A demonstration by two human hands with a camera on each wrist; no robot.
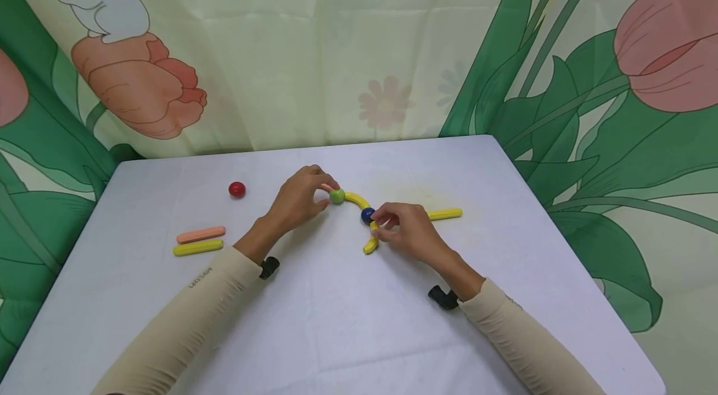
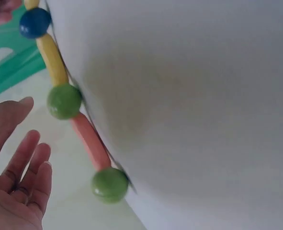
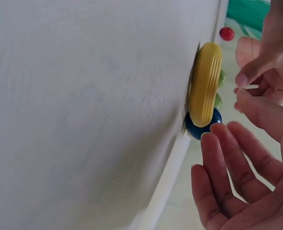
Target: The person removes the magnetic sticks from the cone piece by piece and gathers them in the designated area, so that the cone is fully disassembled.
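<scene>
A chain of balls and rods lies on the white table. In the left wrist view it runs from a green ball (image 2: 110,185) through a salmon rod (image 2: 91,142), another green ball (image 2: 64,101) and a curved yellow rod (image 2: 52,58) to a blue ball (image 2: 35,23). Beyond the blue ball a second curved yellow rod (image 3: 206,85) bends toward the person. My left hand (image 1: 300,199) is beside the green ball and salmon rod, thumb and fingers spread apart. My right hand (image 1: 412,233) has its fingertips right at the blue ball, thumb held away. In the head view, the left hand hides the end green ball.
A red ball (image 1: 237,189) sits at the back left. Left of the left forearm lie a salmon rod (image 1: 201,234) and a yellow rod (image 1: 198,248). Another straight yellow rod (image 1: 445,214) lies behind the right hand. A printed curtain (image 1: 269,71) hangs behind the table.
</scene>
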